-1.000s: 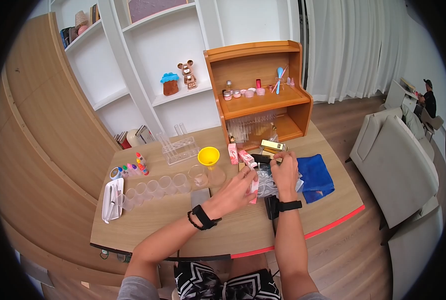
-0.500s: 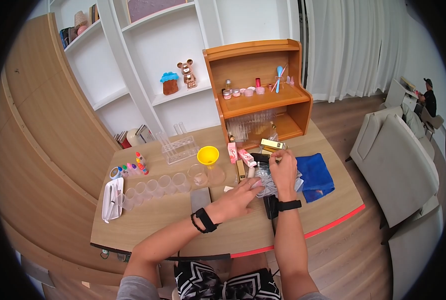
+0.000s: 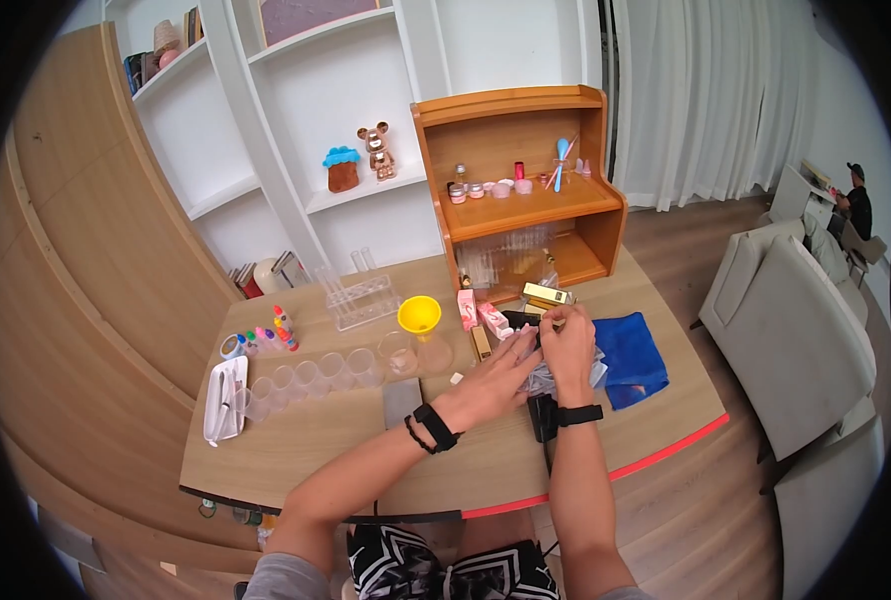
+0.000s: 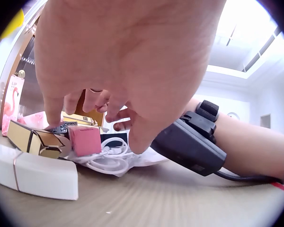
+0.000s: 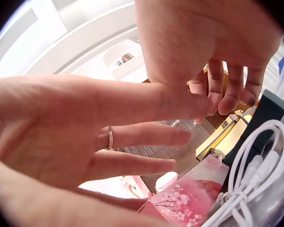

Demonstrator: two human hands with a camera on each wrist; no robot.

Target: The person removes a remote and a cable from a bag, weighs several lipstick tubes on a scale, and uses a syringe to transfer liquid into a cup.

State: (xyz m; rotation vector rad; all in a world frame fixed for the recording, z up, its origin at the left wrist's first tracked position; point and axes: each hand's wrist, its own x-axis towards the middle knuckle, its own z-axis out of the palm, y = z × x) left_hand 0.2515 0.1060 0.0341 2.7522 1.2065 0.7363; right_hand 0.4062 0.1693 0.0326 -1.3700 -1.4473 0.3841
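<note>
My left hand (image 3: pixel 491 385) reaches over a heap of small packages, its fingers (image 4: pixel 52 111) extended and spread. Below them a pink box (image 4: pixel 84 141) with a blossom print leans beside a coiled white cable (image 4: pixel 109 161) on clear plastic. My right hand (image 3: pixel 569 345) hovers over the heap's far right side, fingers (image 5: pixel 227 104) loosely bent down with nothing visible between them. Both hands' fingertips come close together. A gold box (image 4: pixel 31 142) and a dark box (image 5: pixel 258 123) lie by the cable. In the left wrist view, a white bar with a thin gold line (image 4: pixel 38 172) lies in front.
A blue cloth (image 3: pixel 634 360) lies right of the heap, a black block (image 3: pixel 543 417) in front. To the left stand a yellow funnel (image 3: pixel 420 316), several clear cups (image 3: pixel 306 378) and a test tube rack (image 3: pixel 363 302). Behind rises a wooden shelf (image 3: pixel 516 215) with small jars.
My left hand, which held a pink and white box upright near the heap's left side, has moved right and forward over the heap, fingers now extended. The right hand has barely moved.
</note>
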